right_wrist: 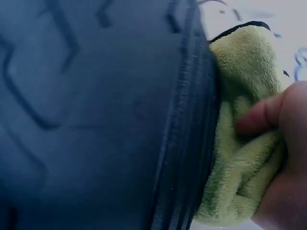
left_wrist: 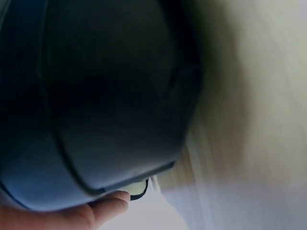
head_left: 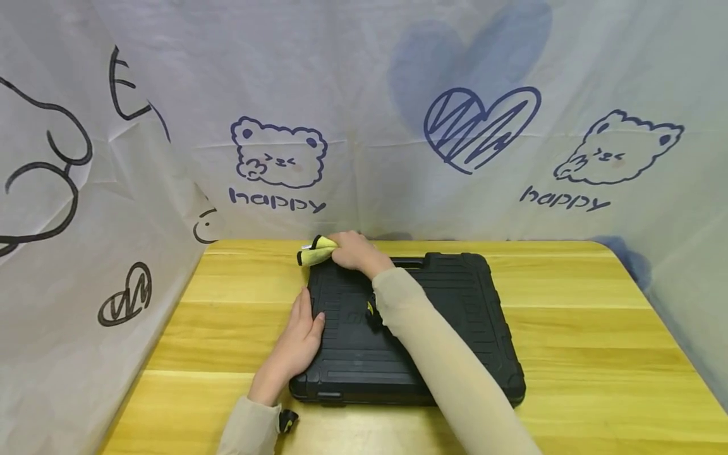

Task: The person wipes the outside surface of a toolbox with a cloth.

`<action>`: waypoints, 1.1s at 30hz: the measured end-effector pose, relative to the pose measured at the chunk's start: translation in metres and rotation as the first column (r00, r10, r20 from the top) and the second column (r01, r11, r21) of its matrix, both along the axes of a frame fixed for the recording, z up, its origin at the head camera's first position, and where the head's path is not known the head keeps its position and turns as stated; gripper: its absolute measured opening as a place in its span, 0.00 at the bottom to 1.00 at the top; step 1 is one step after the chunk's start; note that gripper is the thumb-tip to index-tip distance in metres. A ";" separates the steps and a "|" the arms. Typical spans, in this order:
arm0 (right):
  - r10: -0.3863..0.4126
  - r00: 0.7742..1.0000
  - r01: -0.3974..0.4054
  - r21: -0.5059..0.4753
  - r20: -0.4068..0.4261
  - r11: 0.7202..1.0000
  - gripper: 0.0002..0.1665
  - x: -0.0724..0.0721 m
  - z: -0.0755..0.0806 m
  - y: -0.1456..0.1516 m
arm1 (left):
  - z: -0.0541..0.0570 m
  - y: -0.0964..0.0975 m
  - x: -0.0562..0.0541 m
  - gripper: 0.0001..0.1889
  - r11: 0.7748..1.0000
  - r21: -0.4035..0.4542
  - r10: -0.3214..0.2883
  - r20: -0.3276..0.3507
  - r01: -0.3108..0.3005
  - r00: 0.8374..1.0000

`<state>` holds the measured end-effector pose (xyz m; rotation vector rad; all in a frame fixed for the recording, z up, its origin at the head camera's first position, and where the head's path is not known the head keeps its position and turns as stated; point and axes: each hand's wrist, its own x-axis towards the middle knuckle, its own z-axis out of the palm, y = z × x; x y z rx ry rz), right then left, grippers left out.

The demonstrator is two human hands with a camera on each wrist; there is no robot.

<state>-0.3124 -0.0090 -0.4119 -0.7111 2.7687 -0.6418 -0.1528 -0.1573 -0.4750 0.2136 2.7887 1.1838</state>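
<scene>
my right hand is curled round a fuzzy yellow cloth with black trim, up at the 11 o'clock part of a big flat black plastic case. the case lies on a yellow wooden table. my left hand is at its 9 o'clock side, fingers straight along the edge and thumb on top.

this looks like rubbing the far corner. to do it well, i should press with my left hand so the case can't slide. i need a thick fold of cloth between my right fingers and the plastic. the side has lots of ridges, so small slow rubs, pushed into the grooves, seem best. the loose end sticks out toward 9 o'clock from my right hand and could flop about, so i'd tuck it in. i'd go gently by the black handle at 12 o'clock, where the cloth might catch.

my head view shows the whole case and both hands, but most of my right fingers are out of sight. the right wrist view shows one poked deep into the folds, right beside the ridges. the left wrist view is dark and blurry, yet it shows fingertips at 7 o'clock and a bit of yellow with black trim just past them.
</scene>
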 end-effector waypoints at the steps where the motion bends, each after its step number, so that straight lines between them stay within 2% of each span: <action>1: 0.020 0.999 -0.020 0.018 0.025 1.000 0.31 0.001 -0.001 -0.002 | 0.000 0.000 0.000 0.35 1.000 0.003 0.000 0.001 0.000 1.000; 5: 0.037 0.996 -0.046 0.110 0.078 0.993 0.34 0.004 -0.003 -0.009 | 0.001 -0.001 0.000 0.35 1.000 0.005 0.000 -0.003 0.000 1.000; 10: 0.020 0.997 -0.033 0.167 0.078 0.985 0.34 0.002 -0.006 -0.015 | 0.002 -0.002 -0.001 0.35 1.000 -0.002 -0.003 -0.003 0.003 1.000; 16: 0.001 0.995 -0.015 0.141 0.095 0.990 0.33 0.000 -0.007 -0.015 | 0.003 -0.001 0.000 0.35 1.000 -0.006 -0.004 0.005 0.004 1.000; 20: 0.015 0.994 -0.028 0.122 0.106 0.992 0.33 0.001 -0.004 -0.012 | 0.003 -0.001 0.000 0.35 1.000 -0.005 0.002 0.002 -0.002 1.000; 25: 0.049 0.992 -0.066 0.148 0.113 0.987 0.33 -0.002 -0.001 -0.008 | 0.002 0.000 0.000 0.35 1.000 -0.009 0.011 -0.007 -0.012 1.000; 33: 0.078 0.989 -0.096 0.147 0.123 0.984 0.37 -0.008 0.005 0.008 | 0.001 0.001 0.001 0.35 1.000 -0.010 0.018 0.002 -0.018 1.000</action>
